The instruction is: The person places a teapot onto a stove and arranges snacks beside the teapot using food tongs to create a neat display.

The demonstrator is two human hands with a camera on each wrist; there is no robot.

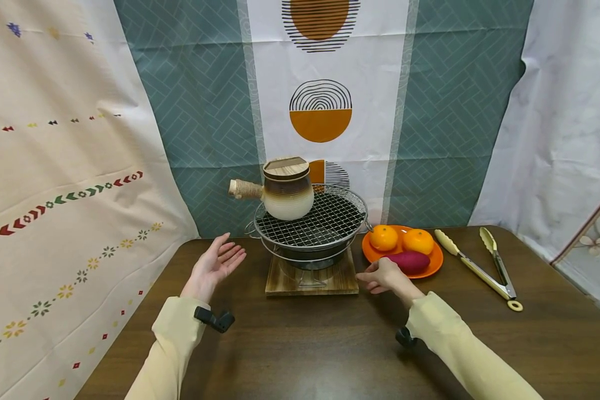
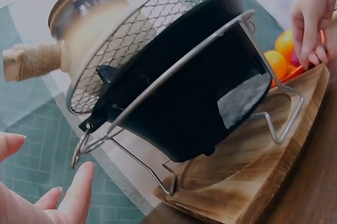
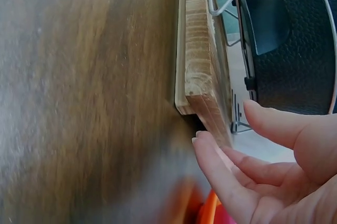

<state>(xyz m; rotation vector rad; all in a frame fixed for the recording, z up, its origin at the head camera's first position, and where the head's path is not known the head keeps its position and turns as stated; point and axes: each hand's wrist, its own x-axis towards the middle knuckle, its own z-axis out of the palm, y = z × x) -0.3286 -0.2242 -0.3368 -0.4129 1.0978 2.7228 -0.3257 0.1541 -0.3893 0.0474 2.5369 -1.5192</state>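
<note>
A black tabletop grill in a wire stand sits on a square wooden board, under a round wire mesh. On the mesh's left part stands a cream and brown clay pot with a wooden lid and a rope-wrapped handle pointing left. My right hand is at the board's right edge, fingertips close to its corner, thumb apart from the fingers. Left of the grill my left hand hovers palm up, fingers loosely spread and holding nothing.
An orange plate right of the board bears two oranges and a purple sweet potato, right beside my right hand. Farther right lie metal tongs with cream tips. Curtains hang behind the table.
</note>
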